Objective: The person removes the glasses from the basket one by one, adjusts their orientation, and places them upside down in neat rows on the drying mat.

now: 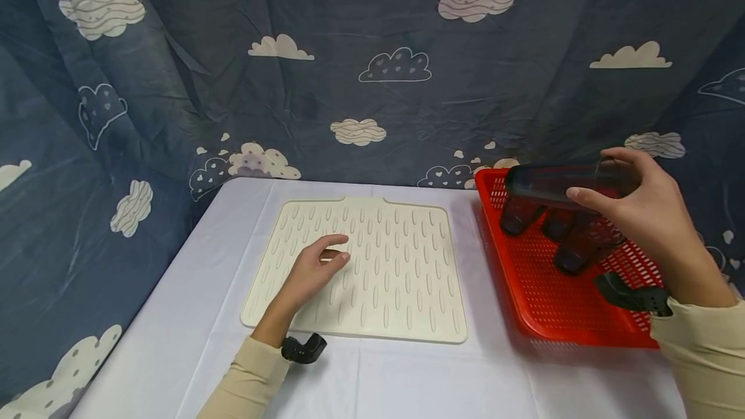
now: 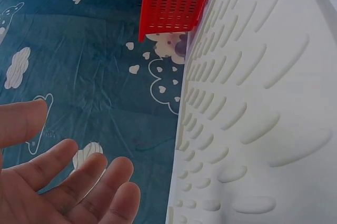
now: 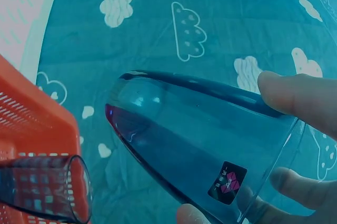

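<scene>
My right hand [image 1: 654, 212] grips a tinted, see-through drinking glass [image 1: 553, 183] near its rim, holding it on its side above the red basket [image 1: 512, 283]. In the right wrist view the thumb and fingers close round the rim end of the glass [image 3: 195, 139], which bears a small dark label with a pink mark. Several similar glasses [image 1: 573, 256] lie in the basket below. My left hand [image 1: 311, 270] hovers over the cream ridged drying mat [image 1: 401, 277], fingers loosely bent. Nothing lies between the thumb and fingers of that hand [image 2: 79, 192] in the left wrist view.
The mat and basket stand side by side on a white-covered table [image 1: 192, 315]. A dark blue cloth with cloud prints [image 1: 326, 11] hangs behind and to the left. Slotted basket walls [image 2: 174, 2] rise at the table's far right.
</scene>
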The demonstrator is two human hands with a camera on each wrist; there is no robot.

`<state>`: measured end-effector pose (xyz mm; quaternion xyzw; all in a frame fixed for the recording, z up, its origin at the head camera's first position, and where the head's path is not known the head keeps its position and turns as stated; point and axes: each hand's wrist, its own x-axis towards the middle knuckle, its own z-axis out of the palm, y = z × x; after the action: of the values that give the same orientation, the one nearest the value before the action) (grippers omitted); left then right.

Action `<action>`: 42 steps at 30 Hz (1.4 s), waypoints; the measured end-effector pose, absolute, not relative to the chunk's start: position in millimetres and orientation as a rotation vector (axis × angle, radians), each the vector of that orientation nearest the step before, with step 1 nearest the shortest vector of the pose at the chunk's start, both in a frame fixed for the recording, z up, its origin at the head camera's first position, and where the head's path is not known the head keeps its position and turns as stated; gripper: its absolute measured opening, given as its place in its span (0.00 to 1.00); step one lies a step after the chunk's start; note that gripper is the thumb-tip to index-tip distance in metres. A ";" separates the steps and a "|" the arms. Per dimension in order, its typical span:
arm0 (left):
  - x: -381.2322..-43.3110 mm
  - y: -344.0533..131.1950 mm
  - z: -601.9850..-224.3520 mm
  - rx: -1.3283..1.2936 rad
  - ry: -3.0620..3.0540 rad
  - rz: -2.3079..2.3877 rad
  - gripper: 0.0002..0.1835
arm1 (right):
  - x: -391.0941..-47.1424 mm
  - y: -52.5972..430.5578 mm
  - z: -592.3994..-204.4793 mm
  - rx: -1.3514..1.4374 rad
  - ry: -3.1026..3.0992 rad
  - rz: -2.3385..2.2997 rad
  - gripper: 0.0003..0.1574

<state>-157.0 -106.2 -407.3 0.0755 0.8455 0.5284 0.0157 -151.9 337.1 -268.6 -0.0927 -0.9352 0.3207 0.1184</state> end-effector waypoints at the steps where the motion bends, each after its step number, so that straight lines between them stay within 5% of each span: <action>1: -156.6 -106.1 -407.0 0.227 2.625 1.650 0.23 | -152.2 336.1 -268.2 -0.266 -2.735 0.942 0.59; 42: -150.2 -106.5 -406.2 0.261 2.602 1.667 0.21 | -152.5 318.1 -270.9 -0.169 -2.751 1.097 0.55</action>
<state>-150.2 -106.5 -406.2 0.0841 0.8388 0.5376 0.0203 -152.5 318.1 -270.9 -0.0568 -0.9238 0.3685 0.0873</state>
